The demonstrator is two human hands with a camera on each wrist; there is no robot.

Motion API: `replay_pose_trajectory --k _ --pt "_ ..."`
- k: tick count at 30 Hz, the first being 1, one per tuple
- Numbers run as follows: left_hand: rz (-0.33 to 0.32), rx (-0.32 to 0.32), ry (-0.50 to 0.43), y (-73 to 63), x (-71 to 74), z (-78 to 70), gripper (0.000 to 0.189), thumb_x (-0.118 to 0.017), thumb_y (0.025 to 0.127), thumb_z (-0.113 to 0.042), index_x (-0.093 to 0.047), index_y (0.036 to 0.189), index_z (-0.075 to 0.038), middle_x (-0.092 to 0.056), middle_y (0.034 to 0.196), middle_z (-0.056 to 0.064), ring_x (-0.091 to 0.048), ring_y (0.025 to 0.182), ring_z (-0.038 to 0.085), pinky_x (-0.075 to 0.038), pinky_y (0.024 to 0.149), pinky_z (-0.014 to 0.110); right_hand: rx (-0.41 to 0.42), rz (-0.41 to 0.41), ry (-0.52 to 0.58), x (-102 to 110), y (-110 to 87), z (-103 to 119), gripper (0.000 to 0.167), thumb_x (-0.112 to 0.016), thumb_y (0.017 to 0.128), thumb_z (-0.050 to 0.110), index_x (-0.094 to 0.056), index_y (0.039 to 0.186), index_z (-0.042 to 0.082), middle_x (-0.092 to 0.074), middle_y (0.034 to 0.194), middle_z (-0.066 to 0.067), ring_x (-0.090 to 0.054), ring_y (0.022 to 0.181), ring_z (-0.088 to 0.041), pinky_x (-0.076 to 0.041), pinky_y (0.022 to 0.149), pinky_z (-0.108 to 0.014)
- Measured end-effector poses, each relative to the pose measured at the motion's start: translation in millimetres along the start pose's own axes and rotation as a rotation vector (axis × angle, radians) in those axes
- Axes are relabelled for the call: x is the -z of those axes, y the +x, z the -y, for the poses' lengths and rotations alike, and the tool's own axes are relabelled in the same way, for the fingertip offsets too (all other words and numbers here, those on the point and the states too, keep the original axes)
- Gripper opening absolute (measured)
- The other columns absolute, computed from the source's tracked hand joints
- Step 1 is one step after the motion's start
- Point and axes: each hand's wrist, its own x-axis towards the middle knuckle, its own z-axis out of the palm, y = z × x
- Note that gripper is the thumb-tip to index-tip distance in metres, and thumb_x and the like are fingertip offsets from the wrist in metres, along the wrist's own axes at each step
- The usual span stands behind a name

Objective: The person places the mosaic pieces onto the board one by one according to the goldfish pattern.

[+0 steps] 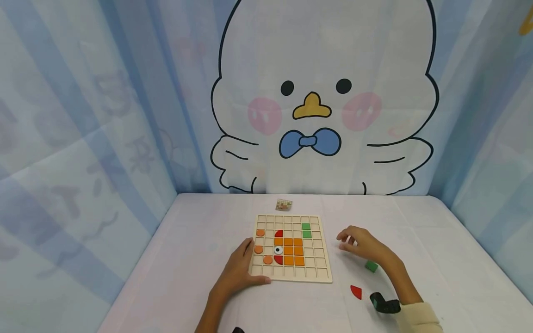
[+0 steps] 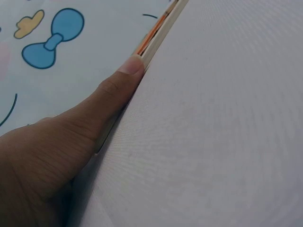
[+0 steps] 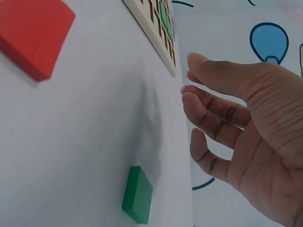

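Observation:
A square wooden grid board [image 1: 316,273] lies on the table. My left hand [image 1: 237,273] holds its near left corner, thumb along the front edge and fingers at the left side. In the left wrist view the thumb [image 2: 109,90] touches the board's rim. Orange squares [image 1: 288,250], orange discs [image 1: 268,260], red quarter-round pieces [image 1: 278,233], a white eye piece [image 1: 278,250] and two green squares [image 1: 306,230] sit in the grid. My right hand [image 1: 364,243] hovers right of the board, its fingers loosely bent with nothing visible between them. Beneath it lies a loose green square [image 3: 137,195].
A loose red quarter-round piece [image 1: 356,292] lies near the right forearm. Behind the board is a small patterned item [image 1: 284,205], too small to make out. A black wrist camera [image 1: 384,304] sits by the right sleeve. Printed curtains [image 1: 325,171] enclose the table's back and sides.

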Motion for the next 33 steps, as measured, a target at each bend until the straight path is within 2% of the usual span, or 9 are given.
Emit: replay_pose_trajectory --k 12,18,22,26,33 --pt "-0.007 -0.006 -0.002 0.0 1.1 -1.6 0.129 -0.078 0.060 -0.073 -0.024 0.155 -0.004 -0.025 0.160 0.015 -0.032 0.144 0.032 -0.032 0.116 0.050 -0.162 0.075 0.016 19.4 -38.5 -15.0 0.028 -0.078 0.082 0.019 -0.068 0.103 0.003 -0.061 0.089 0.000 -0.052 0.079 -0.014 -0.048 0.063 -0.019" --pt "-0.008 0.005 0.004 0.4 -0.7 1.0 0.130 -0.077 0.059 -0.075 -0.023 0.155 -0.006 -0.025 0.160 0.013 -0.031 0.144 0.030 -0.031 0.117 0.048 -0.163 0.090 0.028 19.9 -52.3 -27.2 0.026 -0.081 0.079 0.018 -0.067 0.097 0.004 -0.059 0.085 0.000 -0.049 0.075 -0.011 -0.046 0.062 -0.021" --pt "-0.006 -0.005 0.010 1.1 -1.1 1.2 0.130 -0.076 0.059 -0.075 -0.023 0.155 -0.005 -0.025 0.160 0.013 -0.032 0.144 0.030 -0.032 0.117 0.048 -0.219 0.102 0.054 17.4 -57.0 -31.5 0.027 -0.082 0.077 0.017 -0.066 0.095 0.006 -0.057 0.084 0.000 -0.048 0.076 -0.013 -0.045 0.063 -0.020" --pt "-0.006 -0.009 0.015 1.3 -0.8 1.0 0.130 -0.076 0.059 -0.076 -0.024 0.155 -0.004 -0.025 0.160 0.015 -0.032 0.144 0.031 -0.032 0.117 0.049 -0.232 0.093 0.064 14.6 -58.8 -33.4 0.027 -0.082 0.076 0.012 -0.064 0.094 0.005 -0.055 0.082 -0.001 -0.049 0.076 -0.015 -0.045 0.063 -0.020" --pt "-0.003 0.002 0.011 0.9 -0.6 1.1 0.130 -0.077 0.060 -0.074 -0.024 0.154 -0.003 -0.024 0.160 0.016 -0.032 0.143 0.032 -0.032 0.117 0.050 -0.207 0.069 0.034 9.7 -60.5 -34.1 0.027 -0.080 0.077 0.009 -0.063 0.098 0.004 -0.055 0.083 0.000 -0.049 0.077 -0.013 -0.047 0.064 -0.019"
